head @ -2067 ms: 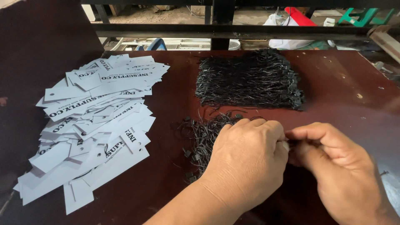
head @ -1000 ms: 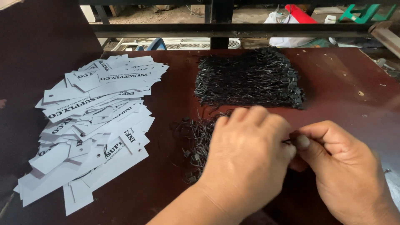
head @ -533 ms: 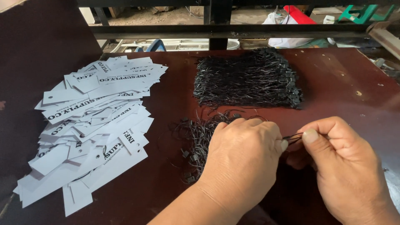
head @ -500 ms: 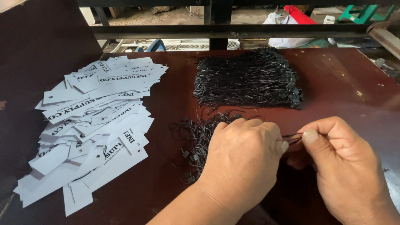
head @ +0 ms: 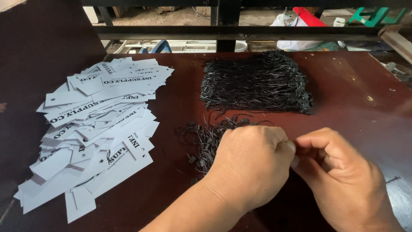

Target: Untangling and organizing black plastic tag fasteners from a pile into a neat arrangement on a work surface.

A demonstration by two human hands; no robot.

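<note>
Fingers (head: 288, 148) of the left hand (head: 253, 165) are curled shut and meet the thumb and forefinger of the right hand (head: 339, 180) at a pinch point just right of centre on the desk (head: 352, 86). Half a second ago a short length of black cord showed stretched between the two hands; that cord is now hidden behind the closed fingertips, so whether either hand is clamped on a cord cannot be told from this view. The right hand has drawn in toward the left, closing the gap that was open before. Judged from this, the hands are working a single cord at close quarters, and the work remains in the fine-handling stage. The loose cords (head: 204, 137) lie partly under the left hand, spread on the desk, unchanged in position. The bundled cords (head: 255, 83) sit further back, near the far edge, untouched and well apart from both hands. The white tags (head: 94, 129) lie heaped at the left side, also undisturbed.
</note>
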